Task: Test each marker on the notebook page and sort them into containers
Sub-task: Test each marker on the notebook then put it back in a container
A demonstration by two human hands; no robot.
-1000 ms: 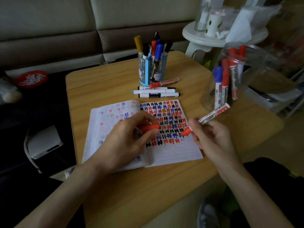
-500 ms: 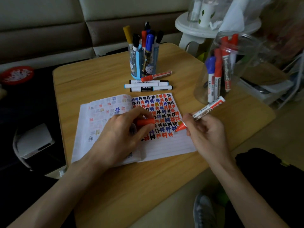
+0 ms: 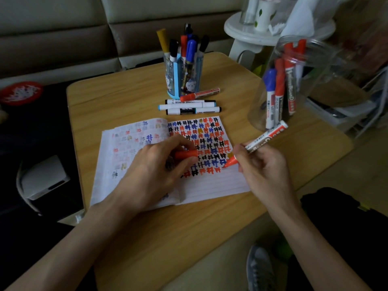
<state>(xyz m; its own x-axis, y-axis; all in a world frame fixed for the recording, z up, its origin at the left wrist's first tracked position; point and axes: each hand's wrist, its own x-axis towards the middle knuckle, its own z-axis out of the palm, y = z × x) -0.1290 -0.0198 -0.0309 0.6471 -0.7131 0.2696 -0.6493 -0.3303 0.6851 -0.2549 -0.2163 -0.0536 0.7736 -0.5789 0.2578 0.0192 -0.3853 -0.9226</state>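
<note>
An open notebook [image 3: 214, 183] lies on the wooden table [image 3: 168, 238], its right page filled with red, blue and black marks. My right hand [image 3: 264, 164] grips an uncapped red marker [image 3: 262, 141], whose tip touches the page at the end of the lowest row of marks. My left hand [image 3: 155, 171] rests on the notebook and pinches the red cap [image 3: 185, 154]. A blue pen holder [image 3: 182, 80] full of markers stands at the back. A clear jar [image 3: 294, 85] on the right holds red and blue markers.
Several loose markers [image 3: 189, 106] lie between the pen holder and the notebook. A white round stand [image 3: 262, 36] with cups is behind the table at the right. A sofa runs along the back, and a white device [image 3: 44, 177] sits on the floor to the left.
The camera view has shifted slightly. My right hand keeps the red marker tip on the page at nearly the same spot. My left hand still holds the cap.
</note>
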